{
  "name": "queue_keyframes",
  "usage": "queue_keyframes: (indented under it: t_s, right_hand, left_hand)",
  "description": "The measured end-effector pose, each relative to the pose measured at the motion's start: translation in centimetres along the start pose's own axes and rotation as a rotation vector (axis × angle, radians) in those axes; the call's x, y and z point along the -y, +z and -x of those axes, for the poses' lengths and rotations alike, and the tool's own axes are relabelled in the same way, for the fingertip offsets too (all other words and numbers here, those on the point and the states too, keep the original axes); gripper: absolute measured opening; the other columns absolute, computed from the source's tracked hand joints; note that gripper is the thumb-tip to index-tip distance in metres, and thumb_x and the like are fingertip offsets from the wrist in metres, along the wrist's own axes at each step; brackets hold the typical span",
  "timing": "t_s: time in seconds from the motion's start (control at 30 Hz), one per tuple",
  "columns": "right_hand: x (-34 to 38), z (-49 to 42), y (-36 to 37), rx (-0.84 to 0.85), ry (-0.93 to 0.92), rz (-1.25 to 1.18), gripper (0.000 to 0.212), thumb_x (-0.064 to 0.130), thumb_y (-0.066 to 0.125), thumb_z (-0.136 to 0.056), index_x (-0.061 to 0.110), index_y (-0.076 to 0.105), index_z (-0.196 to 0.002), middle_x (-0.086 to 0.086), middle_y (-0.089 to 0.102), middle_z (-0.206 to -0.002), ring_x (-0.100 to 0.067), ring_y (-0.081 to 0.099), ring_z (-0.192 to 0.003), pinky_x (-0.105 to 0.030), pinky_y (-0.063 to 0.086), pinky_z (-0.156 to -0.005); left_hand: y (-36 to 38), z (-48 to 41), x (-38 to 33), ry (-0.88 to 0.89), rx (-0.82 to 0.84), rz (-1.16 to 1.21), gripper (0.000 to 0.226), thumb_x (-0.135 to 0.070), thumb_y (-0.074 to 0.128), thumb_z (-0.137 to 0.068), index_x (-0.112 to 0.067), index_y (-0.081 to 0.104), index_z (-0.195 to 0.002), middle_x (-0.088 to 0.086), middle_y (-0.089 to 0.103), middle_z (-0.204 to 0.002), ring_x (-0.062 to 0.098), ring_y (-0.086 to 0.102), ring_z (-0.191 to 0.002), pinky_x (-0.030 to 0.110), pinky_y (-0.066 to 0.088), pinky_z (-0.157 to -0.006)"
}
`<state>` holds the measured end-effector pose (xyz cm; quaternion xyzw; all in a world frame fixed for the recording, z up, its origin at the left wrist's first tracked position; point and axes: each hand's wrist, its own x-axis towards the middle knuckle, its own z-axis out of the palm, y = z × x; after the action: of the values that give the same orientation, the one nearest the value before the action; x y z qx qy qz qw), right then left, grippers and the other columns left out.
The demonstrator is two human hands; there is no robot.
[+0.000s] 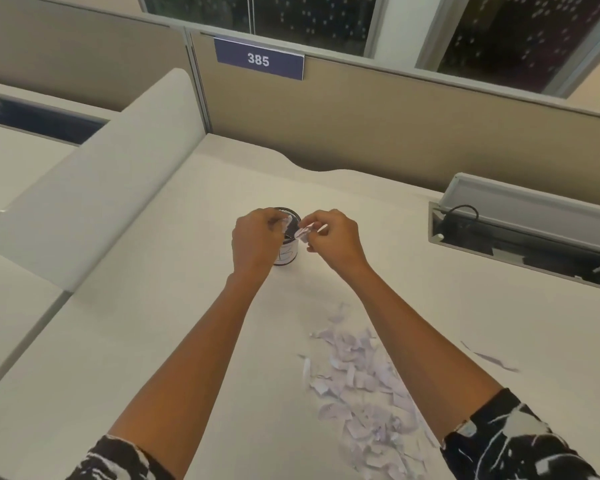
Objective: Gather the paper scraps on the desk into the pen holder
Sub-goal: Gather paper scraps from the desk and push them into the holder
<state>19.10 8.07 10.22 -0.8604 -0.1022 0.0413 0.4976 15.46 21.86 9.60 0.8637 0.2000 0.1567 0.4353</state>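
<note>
Pinching paper scraps (303, 233); hands (255, 239) over pen holder (286, 252).

The desk (413, 258) has a smooth, matt off-white laminate top with a faint sheen. The paper scraps (364, 386) heaped near its front edge are thin, pale lilac-white paper, torn and curled, with rough edges. The pen holder (286, 256) looks like black mesh metal at its rim, with a white paper label on its wall. The partition (378, 123) along the back edge is matt beige, cloth-like. The sign (259, 59) on it is smooth blue plastic. Both sleeves (513, 441) are black-and-white printed cloth.
</note>
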Motion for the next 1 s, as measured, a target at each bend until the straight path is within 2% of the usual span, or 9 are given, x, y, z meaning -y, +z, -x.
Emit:
queue_keyframes:
  t_s: [0.17, 0.3, 0.4, 0.5, 0.6, 0.7, 0.77, 0.87, 1.0]
  right_hand:
    - [0.9, -2.8, 1.8, 0.016, -0.020, 0.038, 0.024, 0.003, 0.062, -0.078, 0.020, 0.074, -0.089, -0.009, 0.057, -0.095, -0.029, 0.065, -0.085, -0.044, 0.060, -0.072]
    - [1.0, -3.8, 2.6, 0.023, -0.038, 0.072, 0.024, 0.005, 0.065, -0.078, 0.022, 0.073, -0.092, -0.007, 0.059, -0.097, -0.025, 0.065, -0.083, -0.039, 0.060, -0.072]
    - [0.8, -4.1, 3.1, 0.036, -0.042, 0.068, 0.024, 0.006, 0.063, -0.079, 0.022, 0.074, -0.095, -0.007, 0.057, -0.096, -0.027, 0.065, -0.085, -0.039, 0.059, -0.075]
    - [0.8, -4.2, 3.6, 0.051, -0.052, 0.072, 0.023, 0.009, 0.063, -0.082, 0.020, 0.073, -0.100, -0.005, 0.055, -0.096, -0.028, 0.065, -0.087, -0.041, 0.059, -0.078]
    - [0.9, -4.1, 3.8, 0.073, -0.050, 0.072, 0.025, 0.013, 0.068, -0.080, 0.022, 0.073, -0.103, -0.002, 0.054, -0.096, -0.026, 0.065, -0.088, -0.040, 0.058, -0.081]
    - [0.7, -3.8, 3.4, 0.085, -0.040, 0.053, 0.031, 0.008, 0.065, -0.079, 0.021, 0.071, -0.106, -0.005, 0.054, -0.099, -0.028, 0.067, -0.087, -0.041, 0.058, -0.082]
    - [0.4, -3.4, 2.9, 0.063, -0.040, 0.049, 0.030, 0.006, 0.064, -0.081, 0.020, 0.071, -0.105, -0.007, 0.056, -0.099, -0.027, 0.067, -0.082, -0.042, 0.059, -0.079]
    - [-0.5, -2.2, 1.6, 0.028, -0.030, 0.049, 0.027, 0.005, 0.064, -0.081, 0.019, 0.072, -0.103, -0.005, 0.056, -0.098, -0.025, 0.067, -0.076, -0.043, 0.059, -0.076]
    - [-2.9, 0.2, -0.8, -0.007, 0.016, 0.096, 0.026, 0.006, 0.065, -0.083, 0.019, 0.071, -0.104, -0.004, 0.056, -0.097, -0.020, 0.065, -0.073, -0.041, 0.061, -0.070]
  left_hand:
    - [0.1, -1.6, 1.0, 0.028, -0.014, -0.089, 0.021, -0.020, 0.060, -0.087, -0.027, 0.075, -0.100, -0.002, 0.076, -0.092, 0.019, 0.066, -0.078, 0.030, 0.053, -0.068]
    - [0.4, -1.8, 1.8, 0.033, -0.024, -0.103, 0.024, -0.019, 0.058, -0.088, -0.028, 0.074, -0.104, 0.000, 0.076, -0.092, 0.023, 0.065, -0.076, 0.034, 0.053, -0.072]
    - [0.5, -1.5, 2.5, 0.049, -0.060, -0.079, 0.028, -0.016, 0.056, -0.089, -0.030, 0.073, -0.105, -0.003, 0.076, -0.094, 0.019, 0.061, -0.072, 0.029, 0.050, -0.067]
    - [0.6, -1.1, 3.0, 0.048, -0.087, -0.058, 0.029, -0.015, 0.054, -0.091, -0.031, 0.072, -0.108, -0.005, 0.074, -0.101, 0.018, 0.064, -0.088, 0.030, 0.051, -0.074]
    - [0.4, -0.5, 3.3, 0.066, -0.138, -0.034, 0.025, -0.016, 0.056, -0.091, -0.029, 0.070, -0.108, -0.007, 0.071, -0.105, 0.016, 0.061, -0.098, 0.027, 0.046, -0.077]
    - [0.3, 0.5, 3.6, 0.117, -0.166, -0.052, 0.020, -0.014, 0.059, -0.091, -0.025, 0.070, -0.103, -0.007, 0.068, -0.103, 0.017, 0.060, -0.096, 0.027, 0.045, -0.075]
    - [0.5, 1.6, 3.6, 0.122, -0.185, -0.034, 0.020, -0.012, 0.059, -0.089, -0.025, 0.070, -0.100, -0.007, 0.066, -0.100, 0.015, 0.060, -0.092, 0.022, 0.041, -0.070]
    - [1.5, 4.1, 3.6, 0.131, -0.132, -0.020, 0.019, -0.012, 0.060, -0.088, -0.025, 0.070, -0.099, -0.008, 0.064, -0.100, 0.011, 0.059, -0.088, 0.012, 0.036, -0.066]
    - [3.8, 7.9, 4.1, 0.121, 0.072, -0.024, 0.019, -0.018, 0.064, -0.087, -0.029, 0.069, -0.103, -0.010, 0.061, -0.104, 0.008, 0.060, -0.088, 0.022, 0.046, -0.069]
